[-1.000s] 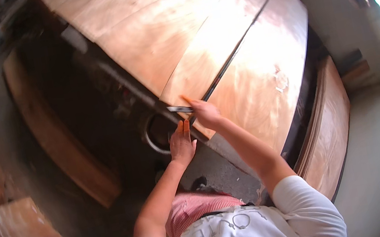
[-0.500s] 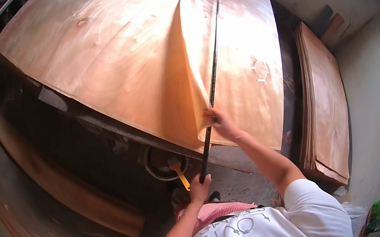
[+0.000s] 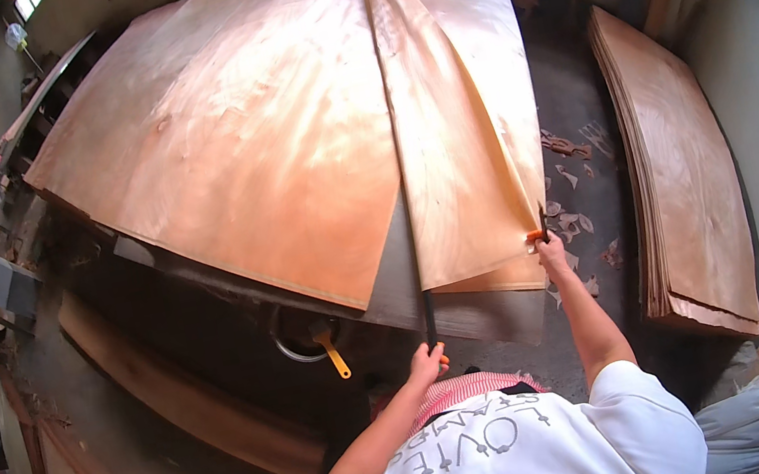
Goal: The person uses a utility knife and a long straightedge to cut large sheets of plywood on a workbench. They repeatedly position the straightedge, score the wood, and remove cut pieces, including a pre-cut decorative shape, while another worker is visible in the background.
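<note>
My left hand [image 3: 429, 362] is closed on the near end of a long dark straightedge [image 3: 413, 231], with a bit of orange showing at the fingers. The straightedge runs away from me over a stack of thin wood veneer sheets [image 3: 257, 177]. My right hand [image 3: 551, 252] is closed on a small orange-and-black utility knife [image 3: 539, 234] at the near right corner of the stack. Between the straightedge and that hand lies a loose veneer piece [image 3: 450, 174], its right edge lifted and curled. Left of the straightedge, a grey wedge of the surface below shows.
Another veneer stack [image 3: 678, 174] stands at the right by the wall. Veneer scraps [image 3: 570, 224] litter the floor between the stacks. A yellow-handled brush [image 3: 334, 355] rests at a round pan [image 3: 298, 348] below the near edge. A long curved board [image 3: 172, 385] lies at left.
My right hand has moved from the straightedge to the right corner of the stack. The veneer fold now lies right of the straightedge, and a gap has opened on its left. The view has shifted.
</note>
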